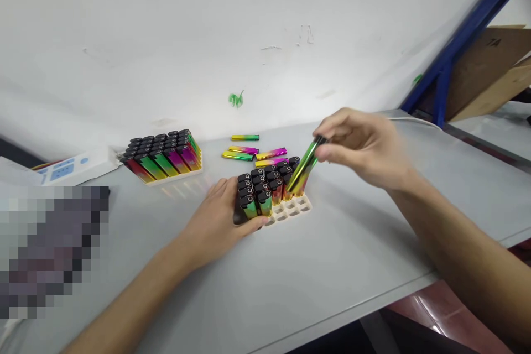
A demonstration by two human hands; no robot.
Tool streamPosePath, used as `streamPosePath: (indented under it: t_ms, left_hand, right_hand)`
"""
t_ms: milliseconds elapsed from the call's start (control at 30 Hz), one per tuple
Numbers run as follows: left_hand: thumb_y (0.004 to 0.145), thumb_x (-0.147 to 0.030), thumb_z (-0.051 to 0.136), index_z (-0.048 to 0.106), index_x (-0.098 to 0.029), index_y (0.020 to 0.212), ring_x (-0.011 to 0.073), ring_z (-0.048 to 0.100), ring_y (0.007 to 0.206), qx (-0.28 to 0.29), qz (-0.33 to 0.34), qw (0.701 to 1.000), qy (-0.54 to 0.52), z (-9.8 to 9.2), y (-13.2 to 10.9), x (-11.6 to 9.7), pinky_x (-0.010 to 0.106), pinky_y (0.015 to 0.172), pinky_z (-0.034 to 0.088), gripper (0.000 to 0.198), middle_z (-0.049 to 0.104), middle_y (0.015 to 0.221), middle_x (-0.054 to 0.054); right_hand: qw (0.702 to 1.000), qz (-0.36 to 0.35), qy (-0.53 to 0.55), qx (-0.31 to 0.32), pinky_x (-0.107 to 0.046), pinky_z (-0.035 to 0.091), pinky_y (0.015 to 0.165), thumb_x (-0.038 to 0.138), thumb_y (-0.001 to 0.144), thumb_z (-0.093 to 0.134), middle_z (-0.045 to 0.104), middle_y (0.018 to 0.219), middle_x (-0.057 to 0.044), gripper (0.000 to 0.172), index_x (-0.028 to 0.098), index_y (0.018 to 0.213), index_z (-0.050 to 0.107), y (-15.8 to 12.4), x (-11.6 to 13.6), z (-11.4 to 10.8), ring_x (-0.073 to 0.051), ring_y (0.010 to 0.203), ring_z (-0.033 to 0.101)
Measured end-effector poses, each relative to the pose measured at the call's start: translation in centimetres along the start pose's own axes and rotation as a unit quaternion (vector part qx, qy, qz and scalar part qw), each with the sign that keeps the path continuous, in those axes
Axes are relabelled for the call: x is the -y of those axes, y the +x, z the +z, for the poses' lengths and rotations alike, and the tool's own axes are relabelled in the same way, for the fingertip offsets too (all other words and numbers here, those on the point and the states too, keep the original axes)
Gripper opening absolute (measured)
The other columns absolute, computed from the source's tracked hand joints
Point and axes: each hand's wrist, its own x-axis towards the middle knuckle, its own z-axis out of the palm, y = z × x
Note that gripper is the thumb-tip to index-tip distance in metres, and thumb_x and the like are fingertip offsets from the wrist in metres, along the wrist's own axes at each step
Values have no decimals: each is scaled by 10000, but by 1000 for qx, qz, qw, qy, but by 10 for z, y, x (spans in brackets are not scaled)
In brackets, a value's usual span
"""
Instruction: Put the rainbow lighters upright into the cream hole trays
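A green and yellow metallic lighter (306, 165) is pinched by its black top in my right hand (360, 146). It slants down to the left, its lower end just above the front right of a cream tray (293, 209). Black-topped lighters (259, 182) stand upright in several rows of that tray, and square slots show bare along its front right. My left hand (222, 210) grips the tray's left side, thumb along the front edge. Behind the tray, loose lighters (243, 156) in pink, yellow and green lie flat on the table; one is partly hidden by the standing lighters.
A second tray packed with upright lighters (164, 157) stands at the back left. Left of it lies a white box (68, 166) with blue markings. A white wall rises behind the grey table (332, 271). At the right are a blue metal frame (456, 50) and cardboard (485, 77).
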Motion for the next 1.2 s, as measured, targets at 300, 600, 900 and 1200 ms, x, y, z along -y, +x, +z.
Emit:
streamPosePath:
  t_ms: [300,600,900,1200]
  left_hand:
    - [819,-570,711,535,-275,1122,328,593,1076,3,8,1000,-6,-1,0,-1,488,864,501,458,648,1074,54]
    - [807,-576,723,556,-272,1072,326,603,1034,7,0,1000,-10,-2,-1,-3,495,841,518,437,644,1029,50]
    - [813,-560,725,555,-246,1188,351,568,1154,15,1,1000,-17,-3,0,-7,516,948,488,518,644,1129,82]
    - [803,-594,720,547,-237,1205,351,581,1106,23,5,1000,-4,-6,0,-6,501,922,499,565,623,1091,82]
  right_hand:
    - [937,-215,-251,109,-418,526,831,340,880,777,732,892,-46,99,257,916,736,-16,2,34,-255,986,577]
    - [903,-261,-328,90,-437,485,821,383,919,727,718,1041,-75,125,277,917,792,-16,2,34,-256,980,531]
    - [947,-112,-302,-15,-438,460,836,335,996,572,735,868,-55,251,245,862,765,34,-24,28,-248,890,602]
    - [879,69,-417,219,-419,468,901,301,904,652,687,1142,-182,321,120,1160,717,126,-101,85,-311,1071,620]
